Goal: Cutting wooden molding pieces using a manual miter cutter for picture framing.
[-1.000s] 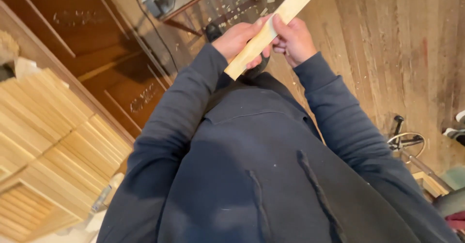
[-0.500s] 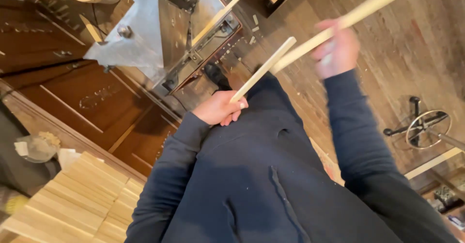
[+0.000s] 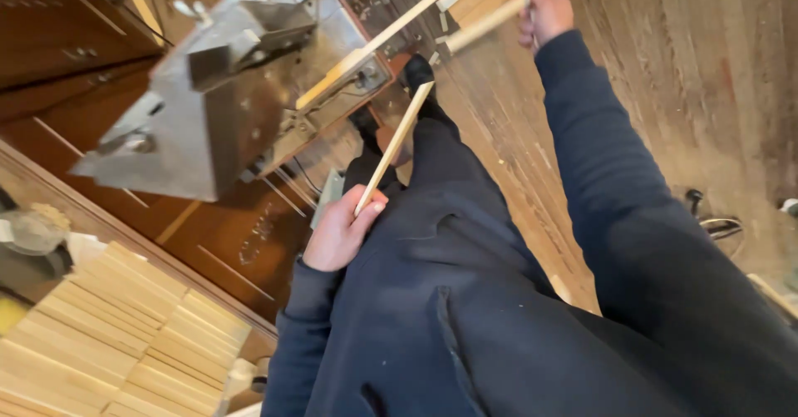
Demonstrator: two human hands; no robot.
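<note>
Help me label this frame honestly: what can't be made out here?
Head view only:
- Long wooden strip in right hand: far end cut off by the top edge.
- Thin wooden slat in left hand: lower end hidden inside the fingers.
- Stacked slats: run off the left and bottom edges.
- Metal machine: motion-blurred, details unclear.

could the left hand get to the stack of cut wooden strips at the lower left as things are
Probably yes, but not freely. The left hand is the nearer one and nothing stands between it and the stack of strips, yet it already grips a thin wooden strip, so it could touch more easily than grasp.
</note>
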